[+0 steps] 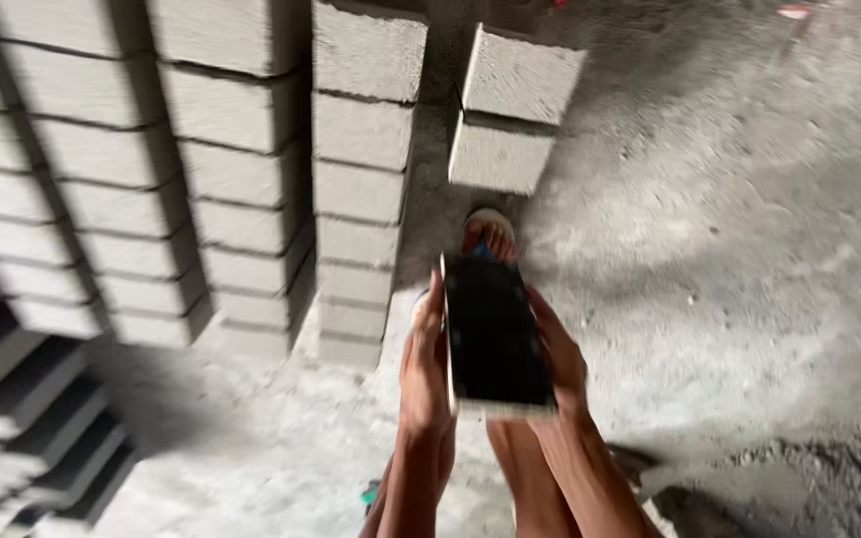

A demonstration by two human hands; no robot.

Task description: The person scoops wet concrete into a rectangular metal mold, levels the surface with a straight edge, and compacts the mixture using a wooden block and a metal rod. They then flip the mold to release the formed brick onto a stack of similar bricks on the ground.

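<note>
A flat black rectangular plate [495,334] with pale edges is held level in front of me, above my legs. My left hand [425,364] grips its left edge, fingers curled along the side. On the opposite edge my right hand [560,354] clasps the plate the same way. Below the plate a sandalled foot [489,234] shows on the dusty concrete floor [729,249]. The picture is blurred by motion.
Tall stacks of grey concrete blocks [201,169] fill the left half. A shorter stack of two blocks [510,110] stands just beyond the foot. Darker block rows [22,418] lie at the lower left. Loose grey rubble [809,478] sits at the lower right.
</note>
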